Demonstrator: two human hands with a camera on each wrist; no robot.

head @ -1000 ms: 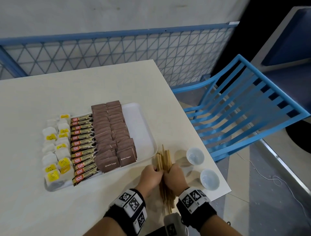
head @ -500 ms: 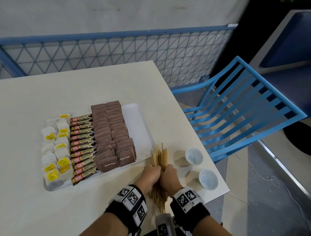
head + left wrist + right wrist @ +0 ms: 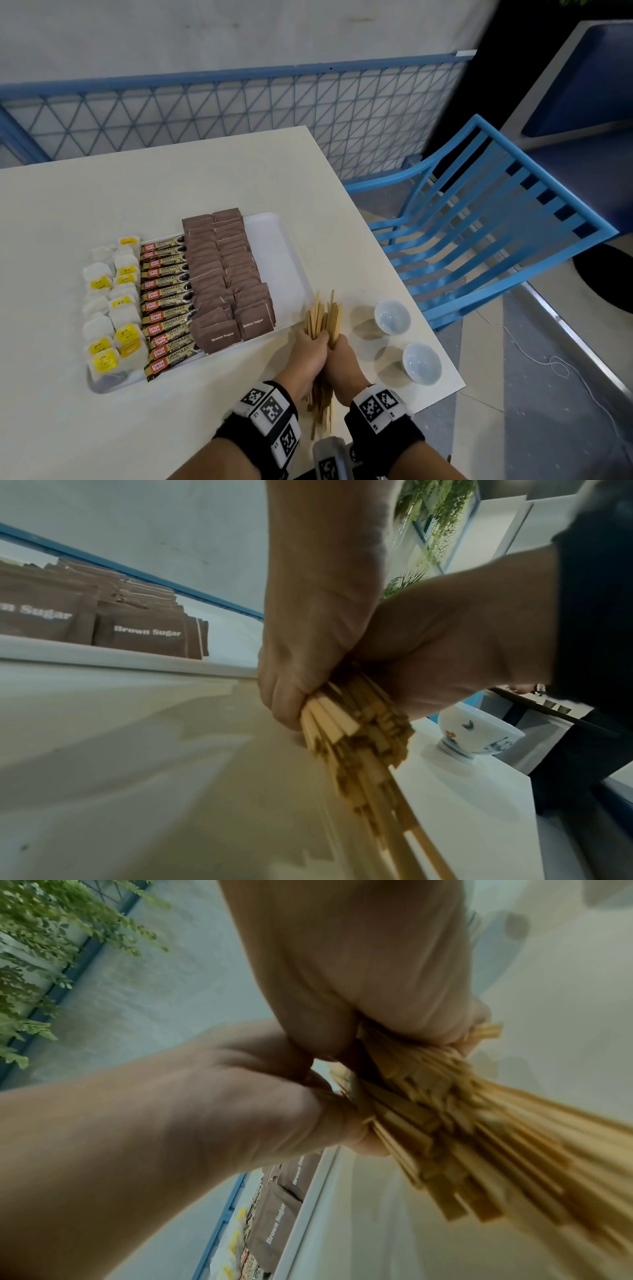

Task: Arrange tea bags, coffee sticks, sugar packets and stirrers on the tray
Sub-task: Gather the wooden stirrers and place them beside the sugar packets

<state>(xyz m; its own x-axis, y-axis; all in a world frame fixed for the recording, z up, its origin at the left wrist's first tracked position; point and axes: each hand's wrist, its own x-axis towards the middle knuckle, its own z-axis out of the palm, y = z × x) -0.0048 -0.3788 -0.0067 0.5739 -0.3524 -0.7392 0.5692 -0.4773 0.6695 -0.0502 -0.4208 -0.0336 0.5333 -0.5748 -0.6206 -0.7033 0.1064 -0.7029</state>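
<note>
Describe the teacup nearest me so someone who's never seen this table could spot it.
Start at the white tray on the table, then go right past the stirrers that both hands grip. Two small white cups stand there; yours is the nearer cup, by the table's corner, not the farther cup.

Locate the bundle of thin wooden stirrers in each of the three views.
Head: the bundle of thin wooden stirrers is at lower centre, gripped by both hands, right of the white tray.
Left wrist: centre, ends fanning towards the lower right.
Right wrist: right half, spreading to the lower right.
Shared landmark: the brown sugar packets.
</note>
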